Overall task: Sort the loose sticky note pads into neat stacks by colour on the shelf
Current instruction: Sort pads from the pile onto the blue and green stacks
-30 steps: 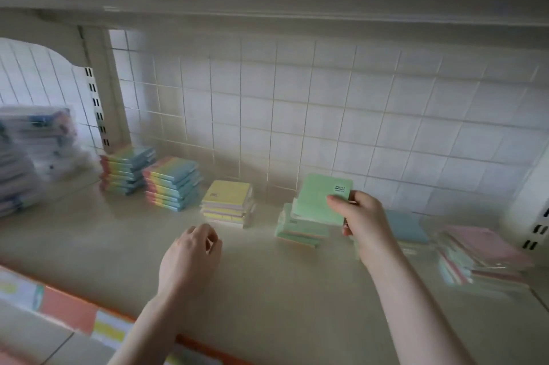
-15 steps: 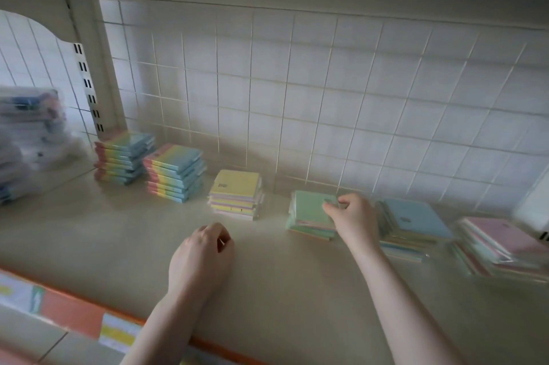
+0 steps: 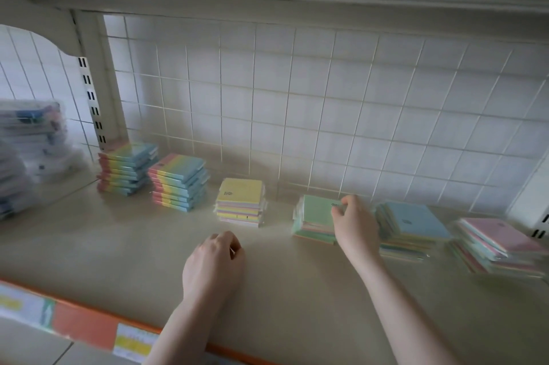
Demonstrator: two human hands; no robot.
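The right hand (image 3: 353, 223) reaches over the green stack (image 3: 315, 219) near the middle of the shelf (image 3: 124, 245), its fingers (image 3: 341, 207) curled onto the right edge of the top green pad; the thumb and the exact contact are hidden behind the knuckles, so whether it pinches the pad or only presses it cannot be told for sure, though it reads as a grip. The hand also covers the stack's right side. The left hand (image 3: 214, 263) rests on the bare shelf in front of the yellow stack (image 3: 240, 201), fingers loosely curled under, holding nothing that shows. To the right of the green stack sits the blue stack (image 3: 411, 226), its pads skewed and its near edge blurred, and beyond it the pink stack (image 3: 499, 244), fanned untidily and smeared by motion, with its right end running out of view. At the left, two taller rainbow stacks (image 3: 154, 174) stand side by side against the tiled wall (image 3: 326, 103). Farther left, past the shelf upright (image 3: 95, 97), a pile of wrapped packets (image 3: 26, 150) is too blurred to identify and is cut off by the picture's edge. The small print on each top pad is unreadable.
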